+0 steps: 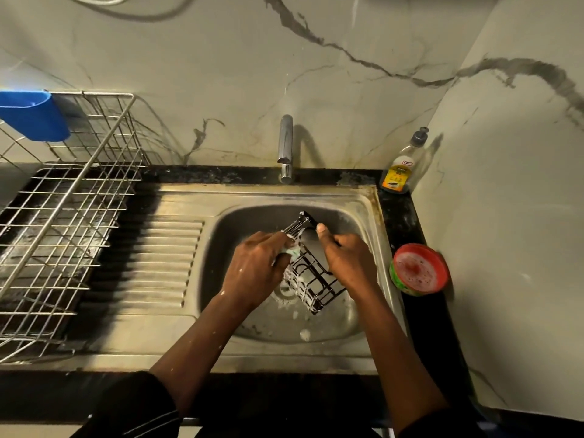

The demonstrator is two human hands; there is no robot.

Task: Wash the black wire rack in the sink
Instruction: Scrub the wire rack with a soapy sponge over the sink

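Note:
A black wire rack [311, 284] is held tilted over the steel sink basin [363, 222], streaked with white suds. My right hand [346, 259] grips its right side, thumb up along the top wire. My left hand [254, 268] holds a soapy green and white sponge [292, 249] pressed against the rack's left side. The tap [285, 147] stands behind the basin; no water stream shows. Foam lies on the basin floor near the drain.
A silver wire dish rack [63, 235] with a blue plastic holder [33, 113] fills the left counter. A dish soap bottle [403, 165] stands at the back right corner. A red round soap tub [418, 268] sits on the black counter right of the sink. The ribbed drainboard [164, 263] lies left of the basin.

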